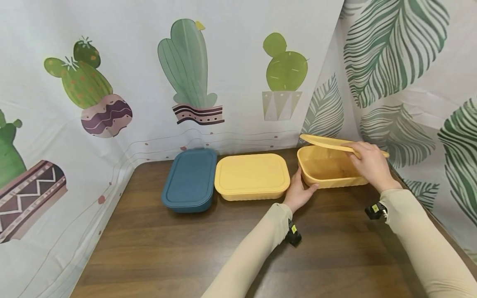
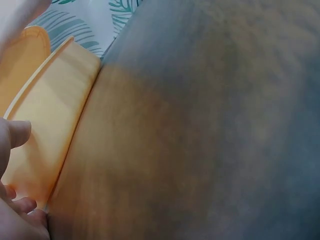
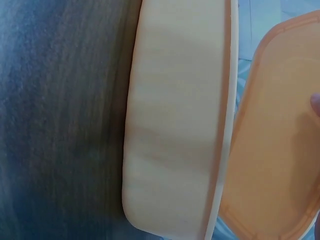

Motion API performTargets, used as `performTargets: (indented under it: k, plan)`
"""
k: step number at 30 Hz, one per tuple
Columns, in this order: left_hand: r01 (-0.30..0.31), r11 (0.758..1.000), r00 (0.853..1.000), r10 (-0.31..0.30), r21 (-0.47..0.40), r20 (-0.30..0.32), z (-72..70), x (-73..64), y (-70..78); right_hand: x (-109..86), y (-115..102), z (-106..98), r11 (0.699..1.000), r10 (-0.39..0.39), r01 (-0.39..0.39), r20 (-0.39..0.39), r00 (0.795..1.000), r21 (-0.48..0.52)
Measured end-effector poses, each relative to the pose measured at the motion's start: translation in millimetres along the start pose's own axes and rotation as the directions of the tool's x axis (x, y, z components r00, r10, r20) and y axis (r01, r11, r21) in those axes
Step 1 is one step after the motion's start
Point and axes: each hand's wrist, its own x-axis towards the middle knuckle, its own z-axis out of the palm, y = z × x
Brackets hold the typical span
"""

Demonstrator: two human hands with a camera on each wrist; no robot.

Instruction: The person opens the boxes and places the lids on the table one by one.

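Behind and beyond both hands hangs a white fabric backdrop [image 1: 238, 62] printed with cacti and leaves, and under them spreads a dark brown, wood-grained counter [image 1: 179, 256]. Farthest to the left of the hands sits a lidded, dark blue, rounded-rectangular box [image 1: 191, 178], seemingly plastic, its long axis running away from the person. Between it and the left hand [image 1: 299, 193] is a lidded, pale yellow, rounded-rectangular box [image 1: 253, 176], its long axis lying crosswise. The uncovered, pale yellow, rounded-rectangular plastic-looking box [image 1: 331, 183] stands just to the right of the left hand and mostly beyond and left of the right hand [image 1: 372, 165], its long axis also crosswise. The hands are apart from each other: the left grips this box's near-left corner, thumb at the near long wall and fingers at the left end, while the right pinches a flat, pale yellow, rounded-rectangular lid [image 1: 324, 142] near its right part. The relation that matters is lid to rim: the lid slants above the far side of the opening, long axis roughly along the box's, underside facing the person in the right wrist view. Whether its far edge touches the rim, I cannot tell. The right hand governs the lid; the left is nearer the box's left end.
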Motion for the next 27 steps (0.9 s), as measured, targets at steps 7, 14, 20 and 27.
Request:
performTargets:
  k: [7, 14, 20, 27]
  plan:
    - [-0.006, 1.000, 1.000, 0.006, 0.012, -0.009, 1.3, 0.4, 1.6, 0.4, 6, -2, 0.999, -0.021, 0.023, -0.048, 0.999, 0.044]
    - [-0.050, 0.997, 0.998, 0.052, 0.060, -0.027, 3.8, 3.6, 3.1, 1.8, 9, -5, 0.998, -0.019, 0.024, -0.076, 0.997, 0.063]
    - [-0.049, 0.997, 0.998, 0.050, 0.064, -0.023, 6.9, 5.7, 3.5, 4.3, 3, -11, 0.997, -0.017, 0.024, -0.106, 0.994, 0.070]
    - [-0.030, 0.999, 1.000, 0.030, 0.044, -0.009, 5.1, 8.4, 2.7, 13.0, -15, -27, 0.998, 0.010, 0.000, -0.179, 0.984, 0.056]
